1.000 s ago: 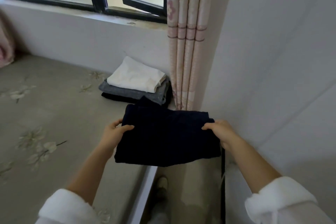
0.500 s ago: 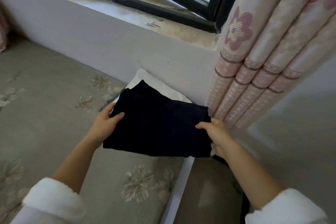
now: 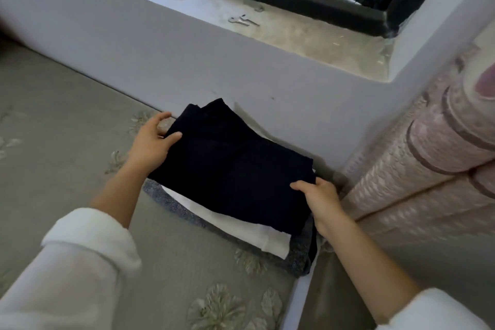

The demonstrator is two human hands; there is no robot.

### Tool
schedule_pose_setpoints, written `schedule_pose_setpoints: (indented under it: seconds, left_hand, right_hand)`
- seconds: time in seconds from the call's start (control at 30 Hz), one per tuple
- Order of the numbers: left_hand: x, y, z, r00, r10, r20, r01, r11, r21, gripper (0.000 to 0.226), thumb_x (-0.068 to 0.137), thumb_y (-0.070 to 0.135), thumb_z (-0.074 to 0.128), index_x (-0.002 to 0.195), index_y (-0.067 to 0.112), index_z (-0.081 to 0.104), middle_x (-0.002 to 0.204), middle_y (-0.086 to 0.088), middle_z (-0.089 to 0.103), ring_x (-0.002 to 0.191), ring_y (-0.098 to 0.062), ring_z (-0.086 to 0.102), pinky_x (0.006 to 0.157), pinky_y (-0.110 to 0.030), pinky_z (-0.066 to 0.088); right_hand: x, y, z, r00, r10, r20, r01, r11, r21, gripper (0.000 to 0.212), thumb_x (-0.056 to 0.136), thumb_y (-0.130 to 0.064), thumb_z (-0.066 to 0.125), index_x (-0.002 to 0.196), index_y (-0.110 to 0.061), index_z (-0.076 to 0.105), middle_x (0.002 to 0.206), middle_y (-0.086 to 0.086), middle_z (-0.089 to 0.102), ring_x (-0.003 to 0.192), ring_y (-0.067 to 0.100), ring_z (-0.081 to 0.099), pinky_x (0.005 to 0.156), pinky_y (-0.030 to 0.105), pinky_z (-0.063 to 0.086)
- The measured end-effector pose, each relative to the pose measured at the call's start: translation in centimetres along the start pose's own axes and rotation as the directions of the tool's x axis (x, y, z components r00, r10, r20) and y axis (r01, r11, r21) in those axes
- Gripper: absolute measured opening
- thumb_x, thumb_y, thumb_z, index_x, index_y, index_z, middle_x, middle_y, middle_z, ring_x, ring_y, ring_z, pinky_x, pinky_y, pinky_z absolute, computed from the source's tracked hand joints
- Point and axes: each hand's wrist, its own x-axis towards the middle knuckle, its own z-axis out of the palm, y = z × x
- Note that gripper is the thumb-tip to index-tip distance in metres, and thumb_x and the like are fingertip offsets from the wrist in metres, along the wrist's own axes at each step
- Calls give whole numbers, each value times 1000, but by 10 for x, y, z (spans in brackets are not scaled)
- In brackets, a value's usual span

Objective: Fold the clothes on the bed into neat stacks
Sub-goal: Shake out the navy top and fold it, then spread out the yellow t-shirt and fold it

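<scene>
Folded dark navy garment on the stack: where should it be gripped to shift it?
Probably grip the folded dark navy garment at its two short ends, from left and right, as the left hand and right hand do now: it lies flat, wall behind, so pinching both ends should keep the folds.

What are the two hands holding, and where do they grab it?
A folded dark navy garment. The left hand grips its left edge and the right hand grips its near right corner, over the stack of folded clothes.
</scene>
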Motion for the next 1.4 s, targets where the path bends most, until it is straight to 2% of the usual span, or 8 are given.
schedule_pose_setpoints:
  seconds: [0.17, 0.27, 0.37, 0.47, 0.7, 0.83, 1.1, 1.4]
  left_hand:
    - [-13, -45, 46, 990, 121, -73, -63, 842, 536, 52, 97, 33, 48, 145, 17, 34, 148, -15, 35, 135, -34, 31, 108, -51, 28]
    - [-26, -56, 76, 975, 220, 30, -187, 742, 643, 50, 100, 44, 33, 148, 29, 28, 159, -6, 16, 147, -27, 5, 114, -54, 5]
    - [-28, -73, 94, 985, 150, 90, -169, 678, 716, 56, 98, 53, 18, 151, 35, 13, 161, -4, 4, 147, -26, -6, 115, -54, -3]
    - [-17, -91, 96, 987, 107, 117, -159, 656, 738, 62, 94, 59, 7, 151, 38, 4, 161, -2, 0, 148, -24, -7, 116, -52, -3]
    - [-8, -115, 114, 993, 55, 107, -118, 582, 804, 62, 93, 58, 0, 150, 37, -8, 161, -1, -9, 147, -22, -11, 118, -46, -2]
    - [-9, -97, 119, 995, -39, 91, -54, 561, 826, 58, 98, 53, 5, 150, 34, -11, 161, -2, -11, 147, -24, -13, 118, -46, -3]
    - [-112, -59, 100, 997, -59, 56, 41, 958, 284, 51, 103, 36, 31, 151, 21, 23, 160, -6, 11, 148, -25, 1, 118, -44, 9]
    - [-332, -66, 36, 985, -171, -5, 164, 933, 321, 46, 102, 26, 36, 145, 12, 36, 152, -10, 35, 141, -25, 28, 116, -34, 20]
  right_hand:
    - [16, 34, 13, 963, -215, -162, 51, 738, -673, 72, 85, -27, 66, 143, -8, 27, 143, 15, 37, 127, 32, 39, 101, 49, 41]
    - [15, 42, 29, 806, -570, 159, 393, 315, -864, 71, 91, -37, 54, 150, -21, 19, 159, 4, 10, 145, 23, 7, 114, 47, 15]
    - [23, 59, 42, 786, -399, 473, 535, 55, -843, 66, 98, -49, 32, 153, -32, 0, 160, -2, -15, 145, 16, -21, 116, 38, -11]
    - [33, 79, 43, 849, -183, 495, 516, 90, -852, 62, 100, -53, 17, 148, -37, -17, 159, -4, -21, 143, 14, -25, 117, 37, -14]
    - [47, 102, 54, 857, -150, 493, 504, 49, -862, 62, 99, -53, 11, 140, -32, -31, 156, -3, -27, 140, 14, -32, 116, 38, -16]
    - [47, 87, 54, 865, -84, 494, 498, 30, -867, 61, 100, -52, 11, 148, -31, -22, 158, 0, -24, 143, 18, -26, 117, 40, -14]
    - [-2, 57, 41, 839, -166, 518, 531, 37, -847, 60, 101, -41, 33, 153, -15, 15, 160, 6, 13, 147, 21, 11, 118, 39, 14]
    - [-169, 126, 20, 768, -198, 609, 639, 165, -752, 51, 101, -41, 36, 144, -14, 33, 144, 4, 39, 131, 22, 36, 106, 36, 34]
